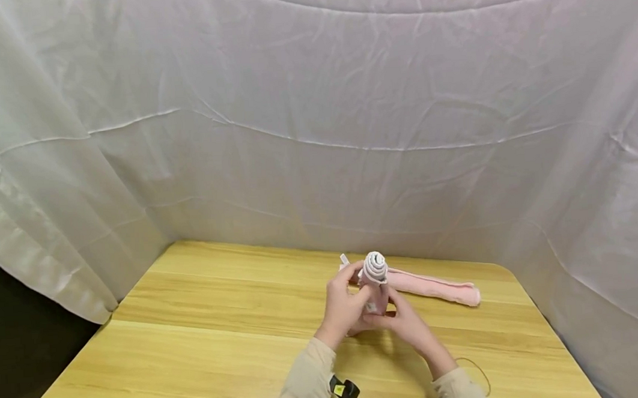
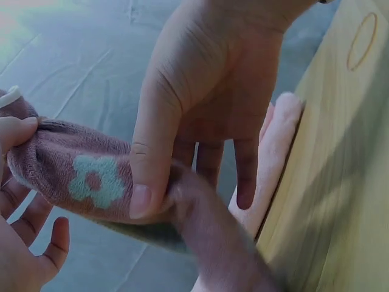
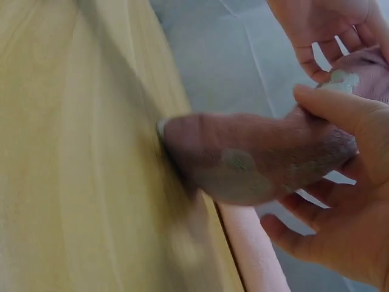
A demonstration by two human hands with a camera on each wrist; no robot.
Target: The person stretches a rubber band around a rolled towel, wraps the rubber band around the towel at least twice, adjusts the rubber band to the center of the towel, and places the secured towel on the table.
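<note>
Both hands hold a dusty-pink sock (image 2: pixel 109 164) with mint flowers, its upper end wound into a white-edged spiral roll (image 1: pixel 375 267). My left hand (image 1: pixel 340 309) pinches it near the roll, thumb on the near side. Lower down, my right hand (image 1: pixel 409 326) grips the sock with its thumb (image 2: pixel 149 182) laid across the fabric. In the right wrist view, a flowered length of sock (image 3: pixel 237 158) extends from my right hand towards the table, slightly blurred. Behind the hands lies a light-pink rolled cloth (image 1: pixel 437 286), partly hidden by them.
The wooden table (image 1: pixel 208 349) has a grey-white curtain (image 1: pixel 350 179) at its back and sides. A small white tag (image 1: pixel 344 259) shows behind my left hand. A thin yellowish loop (image 1: pixel 482 371) lies beside the right sleeve. Black wrist gear (image 1: pixel 346 391) sits near the left sleeve.
</note>
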